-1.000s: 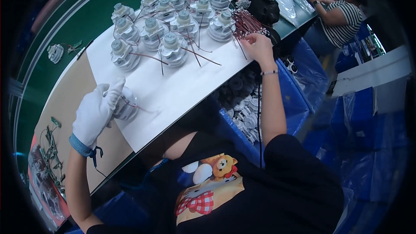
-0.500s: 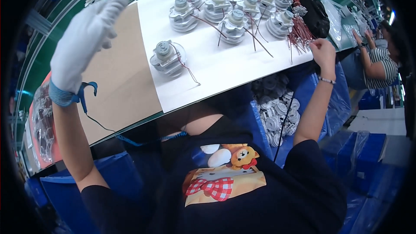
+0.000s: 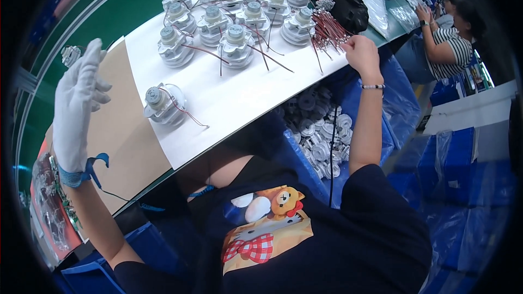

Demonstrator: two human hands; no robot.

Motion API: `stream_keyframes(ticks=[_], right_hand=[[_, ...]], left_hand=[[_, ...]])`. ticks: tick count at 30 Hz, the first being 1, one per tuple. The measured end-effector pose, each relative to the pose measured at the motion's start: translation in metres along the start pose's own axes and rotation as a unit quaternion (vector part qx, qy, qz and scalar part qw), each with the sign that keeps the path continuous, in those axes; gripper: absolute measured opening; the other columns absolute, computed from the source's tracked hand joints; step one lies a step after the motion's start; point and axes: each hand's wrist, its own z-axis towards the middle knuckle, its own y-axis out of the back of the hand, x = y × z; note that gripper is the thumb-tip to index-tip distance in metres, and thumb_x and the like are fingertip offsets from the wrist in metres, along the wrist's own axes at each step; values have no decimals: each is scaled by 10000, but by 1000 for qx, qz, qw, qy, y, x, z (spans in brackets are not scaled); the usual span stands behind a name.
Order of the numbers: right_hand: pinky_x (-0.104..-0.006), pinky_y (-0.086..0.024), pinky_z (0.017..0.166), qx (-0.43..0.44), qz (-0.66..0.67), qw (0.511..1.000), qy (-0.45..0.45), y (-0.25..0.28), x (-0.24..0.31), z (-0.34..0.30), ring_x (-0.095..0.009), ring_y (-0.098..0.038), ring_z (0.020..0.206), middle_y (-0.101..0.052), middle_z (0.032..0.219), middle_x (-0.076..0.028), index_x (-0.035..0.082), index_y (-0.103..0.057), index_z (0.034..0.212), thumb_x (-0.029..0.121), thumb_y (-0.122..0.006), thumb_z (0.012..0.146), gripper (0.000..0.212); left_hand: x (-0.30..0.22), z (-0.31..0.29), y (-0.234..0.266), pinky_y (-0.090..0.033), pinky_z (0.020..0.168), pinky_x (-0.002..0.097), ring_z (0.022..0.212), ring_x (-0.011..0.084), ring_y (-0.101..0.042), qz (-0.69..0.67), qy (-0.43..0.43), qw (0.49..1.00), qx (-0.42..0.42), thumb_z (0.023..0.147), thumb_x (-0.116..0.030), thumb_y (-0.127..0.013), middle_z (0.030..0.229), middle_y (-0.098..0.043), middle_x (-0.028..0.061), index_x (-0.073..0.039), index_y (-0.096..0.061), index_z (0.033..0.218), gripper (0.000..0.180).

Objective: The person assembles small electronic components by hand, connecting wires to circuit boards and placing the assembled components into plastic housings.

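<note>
My left hand (image 3: pixel 79 103), in a white glove with a blue strap round its wrist, is raised over the brown left part of the table. Its fingers are stretched out and it holds nothing. My right hand (image 3: pixel 362 54), bare with a beaded bracelet, is closed at the tips of a bundle of red-brown wires (image 3: pixel 329 28); whatever its fingers pinch is hidden. A single white motor unit (image 3: pixel 164 103) with a grey round top and thin wires sits on the white sheet (image 3: pixel 196 103) between my hands. Several similar motor units (image 3: pixel 235 46) stand grouped farther back.
Beyond the wires lies a black bag (image 3: pixel 343 2), beside clear plastic bags (image 3: pixel 371 8). Below the table edge, a blue lined bin (image 3: pixel 297 149) holds white plastic parts (image 3: pixel 327 136). A coiled blue cord (image 3: pixel 150 207) hangs near my left arm. A co-worker (image 3: pixel 444 43) works at far right.
The whole view has shifted, so the table appears farther left. My left hand has come down and nearer, fingers still extended. My right hand stays closed by the wire tips.
</note>
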Motion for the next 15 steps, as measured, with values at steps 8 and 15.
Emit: stream_keyframes(ticks=[8, 15], right_hand=[[-341, -458, 574, -83, 176, 975, 108, 62, 46, -64, -285, -589, 624, -599, 670, -143, 18, -608, 723, 107, -633, 747, 95], [-292, -412, 491, 151, 388, 831, 369, 69, 134, -139, -227, -536, 550, -537, 669, -95, 2, -552, 709, -29, -653, 682, 108]], left_hand=[[-20, -48, -43, -446, 570, 204, 623, 73, -536, -211, -128, 969, 12, 846, -236, -624, 758, -585, 18, 8, -527, 1157, 406], [-26, -96, -65, -467, 541, 233, 574, 110, -595, -264, -98, 954, 104, 804, -107, -646, 656, -627, 57, -31, -652, 921, 140]])
